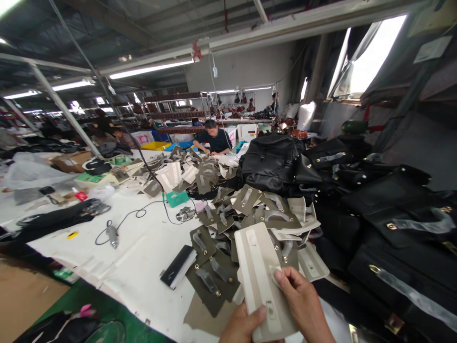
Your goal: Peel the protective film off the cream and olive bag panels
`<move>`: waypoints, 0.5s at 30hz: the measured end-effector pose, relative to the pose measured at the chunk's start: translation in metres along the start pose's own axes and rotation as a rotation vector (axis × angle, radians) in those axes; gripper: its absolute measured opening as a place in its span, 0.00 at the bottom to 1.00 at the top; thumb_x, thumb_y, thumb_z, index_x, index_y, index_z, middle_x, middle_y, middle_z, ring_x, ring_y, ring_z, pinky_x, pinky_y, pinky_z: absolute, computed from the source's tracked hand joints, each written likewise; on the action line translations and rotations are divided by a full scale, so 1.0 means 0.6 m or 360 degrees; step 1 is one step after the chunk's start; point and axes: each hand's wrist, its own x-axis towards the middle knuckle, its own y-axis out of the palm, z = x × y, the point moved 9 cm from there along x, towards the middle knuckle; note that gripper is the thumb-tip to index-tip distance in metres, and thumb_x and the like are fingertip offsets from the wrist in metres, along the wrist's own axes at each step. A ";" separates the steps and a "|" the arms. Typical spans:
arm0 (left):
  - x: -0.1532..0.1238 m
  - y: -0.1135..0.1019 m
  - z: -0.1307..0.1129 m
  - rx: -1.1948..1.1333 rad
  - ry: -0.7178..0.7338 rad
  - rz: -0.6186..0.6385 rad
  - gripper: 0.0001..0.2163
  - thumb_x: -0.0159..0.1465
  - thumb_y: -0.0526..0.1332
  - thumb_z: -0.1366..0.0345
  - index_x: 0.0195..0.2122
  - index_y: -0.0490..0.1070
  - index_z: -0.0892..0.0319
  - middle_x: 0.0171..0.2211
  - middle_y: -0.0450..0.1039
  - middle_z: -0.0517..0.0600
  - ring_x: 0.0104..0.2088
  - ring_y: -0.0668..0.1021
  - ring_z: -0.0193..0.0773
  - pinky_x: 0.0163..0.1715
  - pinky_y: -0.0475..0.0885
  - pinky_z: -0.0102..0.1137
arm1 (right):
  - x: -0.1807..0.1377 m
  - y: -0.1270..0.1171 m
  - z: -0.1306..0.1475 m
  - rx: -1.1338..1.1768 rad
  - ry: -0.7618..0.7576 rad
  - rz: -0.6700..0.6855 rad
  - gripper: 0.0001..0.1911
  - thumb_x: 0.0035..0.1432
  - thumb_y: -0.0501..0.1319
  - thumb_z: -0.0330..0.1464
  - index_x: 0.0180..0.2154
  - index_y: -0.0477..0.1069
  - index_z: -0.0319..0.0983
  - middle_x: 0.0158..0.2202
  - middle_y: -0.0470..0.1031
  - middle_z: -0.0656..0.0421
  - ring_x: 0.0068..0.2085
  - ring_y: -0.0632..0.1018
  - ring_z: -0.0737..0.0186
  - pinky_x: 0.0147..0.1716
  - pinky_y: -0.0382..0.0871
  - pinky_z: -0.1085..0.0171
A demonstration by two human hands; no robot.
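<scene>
My left hand point(246, 327) grips the lower edge of a pale beige flap panel point(259, 271), thumb pressed on its face near a small metal clasp. My right hand point(303, 302) holds the same panel along its right side, fingers on the edge. Under and beyond the panel lies a spread pile of olive-grey flap pieces point(246, 214) with plastic-wrapped clasps. Both wrists leave the view at the bottom edge.
Black bags point(389, 214) are heaped at the right. A white-covered table point(143, 243) carries a black-and-white block point(177, 267), a corded tool point(112, 234) and a green box point(176, 198). A seated person point(214, 139) works at the far end.
</scene>
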 end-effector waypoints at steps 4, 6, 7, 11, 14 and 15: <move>-0.008 -0.014 -0.033 0.0220 0.0069 -0.0287 0.33 0.50 0.72 0.41 0.47 0.77 0.64 0.38 0.82 0.62 0.36 0.83 0.53 0.28 0.77 0.36 | -0.006 -0.054 0.044 -0.0100 -0.0248 -0.0288 0.24 0.58 0.62 0.54 0.28 0.74 0.40 0.47 0.77 0.52 0.45 0.74 0.49 0.46 0.67 0.59; -0.015 -0.014 -0.064 0.0348 0.0215 -0.0405 0.32 0.52 0.70 0.40 0.47 0.78 0.64 0.40 0.81 0.62 0.39 0.83 0.54 0.30 0.78 0.36 | -0.013 -0.070 0.057 -0.0099 -0.0273 -0.0329 0.23 0.59 0.62 0.54 0.28 0.74 0.41 0.40 0.77 0.53 0.41 0.74 0.51 0.41 0.67 0.60; -0.018 -0.011 -0.080 0.0396 0.0279 -0.0446 0.32 0.52 0.69 0.40 0.47 0.78 0.64 0.41 0.81 0.62 0.40 0.82 0.55 0.31 0.79 0.37 | -0.017 -0.070 0.059 -0.0080 -0.0240 -0.0289 0.24 0.59 0.61 0.54 0.27 0.73 0.41 0.33 0.76 0.55 0.36 0.73 0.54 0.36 0.66 0.61; -0.032 0.019 -0.134 0.0503 0.0437 -0.0501 0.30 0.56 0.68 0.42 0.46 0.79 0.67 0.42 0.81 0.63 0.40 0.83 0.55 0.36 0.80 0.40 | -0.033 -0.046 0.069 0.0004 -0.0147 -0.0055 0.26 0.59 0.62 0.54 0.23 0.66 0.40 0.22 0.66 0.62 0.26 0.66 0.62 0.27 0.60 0.65; -0.039 0.049 -0.169 0.0526 0.0529 -0.0466 0.26 0.58 0.69 0.47 0.46 0.79 0.66 0.40 0.82 0.60 0.39 0.83 0.52 0.37 0.80 0.40 | -0.041 -0.029 0.079 0.0026 -0.0168 0.0048 0.23 0.59 0.63 0.50 0.24 0.66 0.40 0.22 0.63 0.64 0.26 0.64 0.65 0.26 0.57 0.66; -0.040 0.057 -0.177 0.0532 0.0551 -0.0451 0.25 0.58 0.69 0.48 0.45 0.79 0.66 0.40 0.82 0.59 0.38 0.82 0.50 0.38 0.80 0.39 | -0.041 -0.024 0.081 0.0041 -0.0169 0.0086 0.22 0.59 0.64 0.50 0.24 0.66 0.40 0.22 0.63 0.64 0.27 0.64 0.65 0.26 0.56 0.66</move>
